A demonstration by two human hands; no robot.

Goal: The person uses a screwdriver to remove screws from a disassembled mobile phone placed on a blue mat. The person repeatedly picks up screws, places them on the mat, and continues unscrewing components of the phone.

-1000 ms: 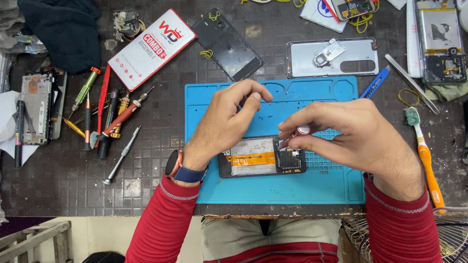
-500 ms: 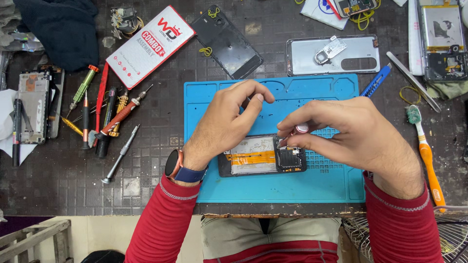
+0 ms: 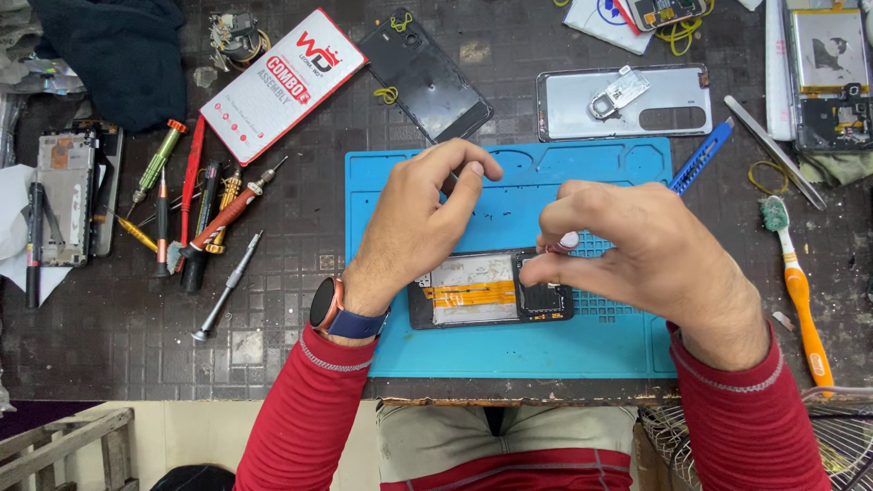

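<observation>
The left hand (image 3: 423, 227) is covering the left end of the opened black phone with an orange flex strip (image 3: 491, 289), its thumb and forefinger pinching a thin dark tool, barely showing. The right hand (image 3: 637, 250) is hiding the phone's right end, fingertips narrowly pinched on a small pink-tipped piece (image 3: 567, 241). One phone is lying on one blue rubber work mat (image 3: 509, 350). Several screwdrivers (image 3: 214, 227) are lying left, one orange toothbrush (image 3: 796, 282) right.

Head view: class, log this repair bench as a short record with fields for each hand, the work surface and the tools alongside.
Left hand: raised over the mat, fingertips pinched
Right hand: fingertips on the phone, small pink-tipped item in its grip
Surface: blue mat
Left of mat: screwdrivers
Right of mat: toothbrush
</observation>
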